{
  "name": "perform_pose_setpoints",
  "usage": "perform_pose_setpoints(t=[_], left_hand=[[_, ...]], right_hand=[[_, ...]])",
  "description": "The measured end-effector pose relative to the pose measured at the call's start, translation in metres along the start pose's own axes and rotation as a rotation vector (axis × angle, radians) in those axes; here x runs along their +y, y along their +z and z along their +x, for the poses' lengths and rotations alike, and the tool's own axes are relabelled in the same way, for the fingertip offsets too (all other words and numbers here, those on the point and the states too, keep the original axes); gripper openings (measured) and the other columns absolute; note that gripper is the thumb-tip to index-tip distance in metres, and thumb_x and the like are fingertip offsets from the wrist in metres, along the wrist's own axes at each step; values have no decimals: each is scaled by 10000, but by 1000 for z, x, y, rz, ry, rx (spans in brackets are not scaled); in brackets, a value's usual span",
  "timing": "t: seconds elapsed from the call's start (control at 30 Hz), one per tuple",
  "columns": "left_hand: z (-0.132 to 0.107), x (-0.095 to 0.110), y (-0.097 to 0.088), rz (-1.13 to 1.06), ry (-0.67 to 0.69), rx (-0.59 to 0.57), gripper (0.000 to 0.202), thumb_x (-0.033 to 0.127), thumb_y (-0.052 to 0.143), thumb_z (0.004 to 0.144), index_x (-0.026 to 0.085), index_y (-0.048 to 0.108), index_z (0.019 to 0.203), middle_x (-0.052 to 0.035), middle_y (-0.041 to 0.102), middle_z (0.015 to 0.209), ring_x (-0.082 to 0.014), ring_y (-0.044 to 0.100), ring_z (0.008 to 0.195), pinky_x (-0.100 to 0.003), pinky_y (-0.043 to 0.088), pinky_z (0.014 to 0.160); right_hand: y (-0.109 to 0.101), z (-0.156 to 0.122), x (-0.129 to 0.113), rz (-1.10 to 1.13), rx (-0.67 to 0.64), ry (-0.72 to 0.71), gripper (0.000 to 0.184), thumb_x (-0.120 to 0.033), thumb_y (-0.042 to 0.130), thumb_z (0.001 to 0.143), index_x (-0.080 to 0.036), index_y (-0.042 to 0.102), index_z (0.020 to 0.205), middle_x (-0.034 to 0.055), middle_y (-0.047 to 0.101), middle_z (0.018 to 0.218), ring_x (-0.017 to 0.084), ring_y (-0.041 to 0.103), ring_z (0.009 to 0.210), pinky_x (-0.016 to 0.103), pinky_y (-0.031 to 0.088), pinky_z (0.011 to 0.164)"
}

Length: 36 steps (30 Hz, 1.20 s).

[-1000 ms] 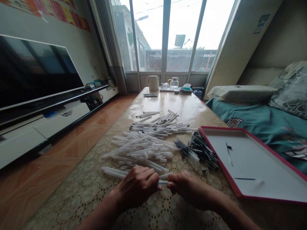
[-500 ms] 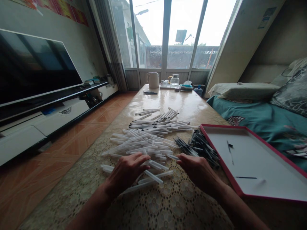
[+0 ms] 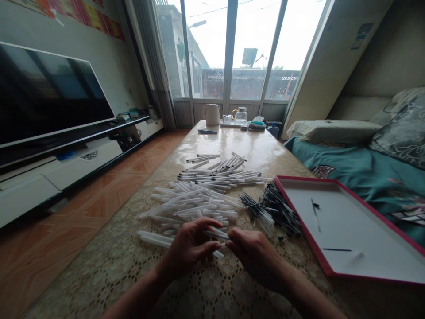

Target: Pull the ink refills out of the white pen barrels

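Both hands meet low over the patterned tabletop. My left hand (image 3: 191,243) curls its thumb and fingers around a whitish pen barrel (image 3: 217,233). At the barrel's right end, my right hand (image 3: 255,252) pinches with thumb and fingertips; what exactly sits inside that pinch is hidden. Loose translucent pen barrels (image 3: 189,201) lie in a heap just beyond my left hand, and a few lie under it. Past them is a row of white pens with dark tips (image 3: 219,177). Beyond my right hand lie thin dark refills (image 3: 255,207) and a pile of black pen caps (image 3: 282,210).
A red-rimmed white box lid (image 3: 368,221) lies at the right, with a few loose pen parts in it. One small black piece (image 3: 280,238) lies near my right hand. A kettle (image 3: 211,115) and a glass jug (image 3: 241,115) stand at the table's far end.
My right hand has moved left from beside the refills, and my left hand has shifted right, so they now meet at the pen barrel. The view has tilted slightly.
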<state>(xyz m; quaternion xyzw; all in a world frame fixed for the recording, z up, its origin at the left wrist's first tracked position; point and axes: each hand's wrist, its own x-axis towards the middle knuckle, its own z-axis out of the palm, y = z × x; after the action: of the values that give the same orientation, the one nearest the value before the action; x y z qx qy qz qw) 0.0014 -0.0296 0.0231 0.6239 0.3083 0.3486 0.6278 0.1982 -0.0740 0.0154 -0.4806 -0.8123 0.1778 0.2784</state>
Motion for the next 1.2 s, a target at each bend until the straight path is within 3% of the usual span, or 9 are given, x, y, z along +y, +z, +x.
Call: perform_pose_setpoints(t=[0.13,0.3,0.53,0.63,0.73,0.83,1.03,1.1,1.2], left_hand=[[2,-1,-1,-121,-27,3,134,228,738,753,139,681,836,1,648,585,-89,576,438,-178,454,422],[4,-1,-13,-247,-22,166,165,256,767,727,136,678,799,14,637,526,-91,564,432,-174,461,405],[7,-1,-18,-340,-52,260,231,281,825,656,141,685,776,12,655,533,-80,560,436,-149,436,401],[6,-2,-16,-423,-87,214,260,304,841,629,144,708,786,4,666,560,-75,555,428,-142,415,380],[4,-3,-14,-452,-118,163,273,308,837,637,131,733,817,-17,681,586,-79,571,435,-146,421,385],[5,-3,-12,-464,-128,194,276,312,842,633,125,739,808,-28,691,589,-86,588,445,-150,433,398],[8,-7,-11,-506,-158,260,302,321,857,608,121,726,793,-26,694,593,-90,613,467,-149,453,422],[8,-9,-12,-511,-159,260,317,323,862,597,117,722,792,-27,694,592,-91,614,465,-151,457,424],[8,-8,-11,-497,-172,250,305,318,855,613,115,719,796,-32,697,596,-95,620,475,-151,456,427]], right_hand=[[-1,1,-1,117,8,-11,265,-361,409,975,-188,557,840,9,593,717,126,525,616,236,356,576],[-6,-2,13,488,139,195,446,-445,286,997,-175,527,737,-40,462,544,86,421,450,205,330,456],[-3,-3,16,687,89,233,441,-508,383,957,-165,530,722,-60,411,496,63,356,406,181,274,395],[-2,-3,14,729,52,248,411,-500,423,943,-168,519,720,-67,408,491,53,334,383,174,258,377],[-1,-2,15,694,17,235,384,-480,467,925,-169,520,706,-51,444,512,59,362,405,172,283,381],[1,-3,16,568,34,202,369,-431,461,936,-167,533,689,-24,507,537,69,434,414,176,328,399],[2,-3,13,313,199,149,210,-349,527,912,-167,592,830,-3,601,625,97,553,465,198,409,483],[0,-3,12,324,188,166,235,-366,512,917,-167,587,817,-2,600,614,98,545,457,198,402,471],[-1,-1,12,343,144,152,382,-373,358,977,-176,548,711,-5,568,576,85,497,430,192,376,448]])
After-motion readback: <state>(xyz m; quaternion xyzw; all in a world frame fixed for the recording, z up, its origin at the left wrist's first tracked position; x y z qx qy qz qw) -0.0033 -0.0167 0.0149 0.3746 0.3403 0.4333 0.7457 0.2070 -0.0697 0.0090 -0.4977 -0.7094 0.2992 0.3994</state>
